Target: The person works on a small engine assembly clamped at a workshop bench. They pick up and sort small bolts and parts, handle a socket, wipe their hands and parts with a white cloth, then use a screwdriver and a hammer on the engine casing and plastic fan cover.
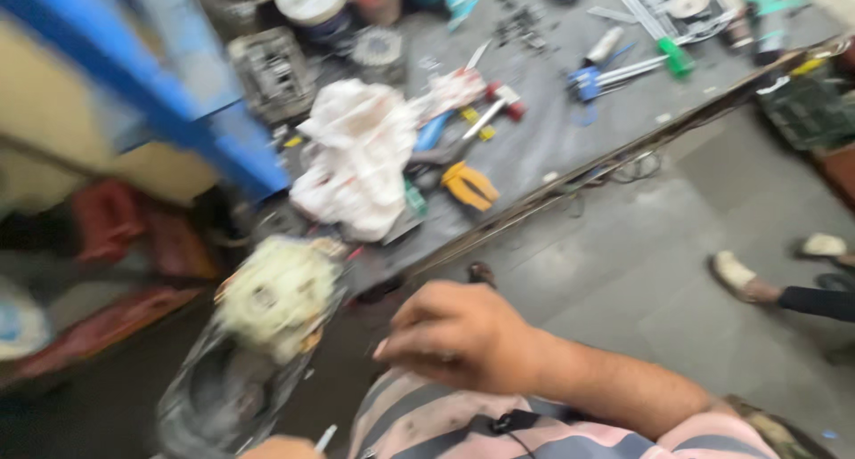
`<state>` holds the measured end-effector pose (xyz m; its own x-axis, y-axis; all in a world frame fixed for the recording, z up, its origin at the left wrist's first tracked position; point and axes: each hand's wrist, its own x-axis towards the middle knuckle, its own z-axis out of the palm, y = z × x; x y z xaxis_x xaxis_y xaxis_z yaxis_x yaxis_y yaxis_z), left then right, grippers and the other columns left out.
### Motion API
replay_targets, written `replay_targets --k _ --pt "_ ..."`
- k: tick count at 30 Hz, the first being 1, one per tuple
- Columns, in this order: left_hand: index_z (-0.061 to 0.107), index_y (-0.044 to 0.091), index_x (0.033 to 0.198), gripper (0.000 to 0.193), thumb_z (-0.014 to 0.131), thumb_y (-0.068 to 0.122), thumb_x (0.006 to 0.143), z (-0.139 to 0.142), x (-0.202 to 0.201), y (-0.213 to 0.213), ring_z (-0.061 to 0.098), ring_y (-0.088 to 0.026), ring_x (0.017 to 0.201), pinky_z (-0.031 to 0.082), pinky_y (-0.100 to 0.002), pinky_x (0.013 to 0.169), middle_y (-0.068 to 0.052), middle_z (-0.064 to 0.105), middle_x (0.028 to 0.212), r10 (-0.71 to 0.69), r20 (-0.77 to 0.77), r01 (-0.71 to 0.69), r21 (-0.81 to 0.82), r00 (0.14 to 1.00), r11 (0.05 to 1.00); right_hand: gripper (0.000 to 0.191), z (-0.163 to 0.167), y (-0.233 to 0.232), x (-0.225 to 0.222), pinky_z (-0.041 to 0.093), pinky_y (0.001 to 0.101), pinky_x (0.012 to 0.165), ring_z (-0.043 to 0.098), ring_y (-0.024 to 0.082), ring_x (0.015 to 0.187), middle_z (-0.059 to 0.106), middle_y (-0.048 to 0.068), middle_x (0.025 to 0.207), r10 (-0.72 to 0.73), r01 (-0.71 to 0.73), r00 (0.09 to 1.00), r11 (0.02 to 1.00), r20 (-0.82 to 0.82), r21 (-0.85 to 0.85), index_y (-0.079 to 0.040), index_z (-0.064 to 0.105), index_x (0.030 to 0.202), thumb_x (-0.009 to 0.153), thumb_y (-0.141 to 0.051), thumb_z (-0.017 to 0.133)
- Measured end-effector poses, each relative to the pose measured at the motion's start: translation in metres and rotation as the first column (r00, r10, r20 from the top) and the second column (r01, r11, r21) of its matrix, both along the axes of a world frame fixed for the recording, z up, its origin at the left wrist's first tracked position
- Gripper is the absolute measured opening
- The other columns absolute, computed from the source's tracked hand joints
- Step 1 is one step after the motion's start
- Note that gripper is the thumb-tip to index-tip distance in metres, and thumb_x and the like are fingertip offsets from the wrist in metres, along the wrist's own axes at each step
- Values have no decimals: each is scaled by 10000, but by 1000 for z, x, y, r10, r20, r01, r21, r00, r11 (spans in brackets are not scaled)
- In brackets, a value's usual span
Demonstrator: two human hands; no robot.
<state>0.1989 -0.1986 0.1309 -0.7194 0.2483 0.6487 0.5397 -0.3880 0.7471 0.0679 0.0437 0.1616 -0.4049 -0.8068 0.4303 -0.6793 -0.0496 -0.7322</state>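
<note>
Low in the frame's centre, the right hand (459, 334) hovers with fingers curled loosely together, gripping nothing visible. Just left of it sits a pale round motor part (278, 294), blurred. At the bottom edge the left hand (280, 447) barely shows; its fingers cannot be judged. A white rag (356, 156) lies on the grey table (552, 129) above.
</note>
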Motion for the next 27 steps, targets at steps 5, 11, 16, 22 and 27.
replay_targets --k 5,11,16,22,27 --pt "678 64 1229 523 403 443 994 -67 -160 123 538 -106 492 443 -292 494 14 690 663 537 424 -215 -602 729 769 222 -51 136 -122 571 276 689 719 157 832 726 25 928 -560 548 821 827 109 126 -108 789 1047 830 -74 821" --pt "738 108 1125 403 477 406 1052 -104 -397 214 584 -243 615 460 -396 600 -156 606 703 739 340 -198 -822 582 534 220 -88 265 -208 587 271 657 726 129 776 739 36 919 -770 704 590 637 241 314 -79 798 1027 806 -69 801" --pt "721 21 915 630 522 605 1044 -106 -573 243 644 -437 824 490 -504 746 -246 678 841 781 100 -229 -926 616 299 218 -102 315 -255 587 265 681 726 131 767 774 50 942 -809 761 569 586 146 280 -62 799 1021 807 -94 822" --pt "777 146 1083 291 644 358 934 -104 -661 244 651 -417 1001 511 -524 819 -205 681 1047 713 -218 -470 -866 667 174 262 -125 336 -280 566 243 659 700 110 704 776 51 922 -906 857 352 413 236 308 -61 811 1034 774 -87 835" --pt "791 151 1018 250 732 307 832 -95 -693 260 695 -393 951 545 -523 811 -171 701 1042 728 -233 -308 -951 645 -31 257 -152 352 -295 551 233 673 686 98 731 765 46 964 -881 823 228 402 416 401 -23 803 1035 781 -57 819"
